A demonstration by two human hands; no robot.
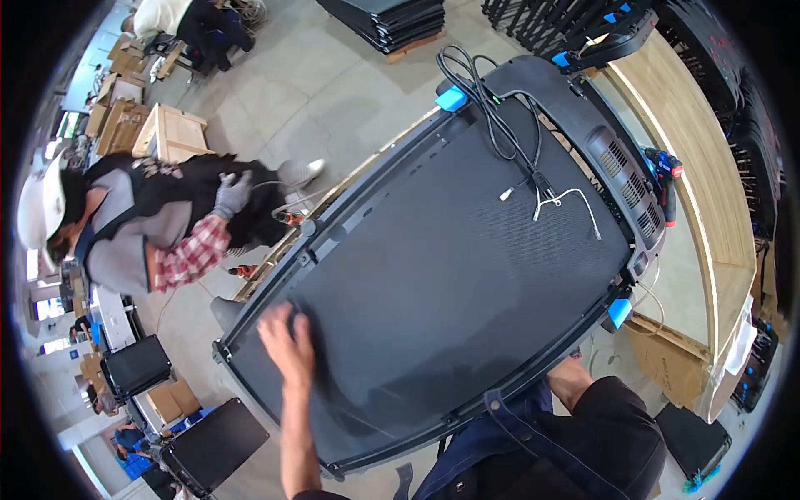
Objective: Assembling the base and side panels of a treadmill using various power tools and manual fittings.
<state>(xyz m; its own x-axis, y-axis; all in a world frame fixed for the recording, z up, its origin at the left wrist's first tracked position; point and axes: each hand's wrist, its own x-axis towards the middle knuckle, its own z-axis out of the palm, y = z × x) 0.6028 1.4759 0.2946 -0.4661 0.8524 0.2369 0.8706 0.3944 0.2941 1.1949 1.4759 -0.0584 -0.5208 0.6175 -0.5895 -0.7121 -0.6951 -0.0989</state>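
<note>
1. Concrete floor (pixel 333 92) runs behind a large dark panel (pixel 450 275), the curved back of a big screen, which lies flat and fills the middle of the view.
2. Left hand (pixel 286 342) rests palm down on the panel near its lower-left edge, its fingers (pixel 283 315) spread slightly and flat on the surface, clamped on nothing.
3. Its bare forearm (pixel 296 433) comes up from the lower edge of the view.
4. Right hand is hidden below the panel's lower-right edge; only the forearm (pixel 571 379) shows, so I cannot tell how those fingers stand.
5. Black cables (pixel 500 125) lie coiled on the panel's upper part, ending in thin white leads (pixel 575 200).
6. Blue corner blocks sit at the panel's top (pixel 451 98) and at its right edge (pixel 619 312).
7. A drill (pixel 667 179) in red and blue lies just beside the panel's vented right rim, on a pale wooden frame (pixel 708 192).
8. Left of the panel a second person (pixel 142 225) in a white cap, dark vest and checked sleeve bends toward its edge.
9. Brown cardboard boxes (pixel 121 108) are stacked well beyond that person, upper left of the panel.
10. More brown boxes (pixel 171 400) and black cases (pixel 133 365) sit lower left of the panel.
11. Dark flat panels are stacked on a pallet (pixel 392 21) above the panel, across the floor.
</note>
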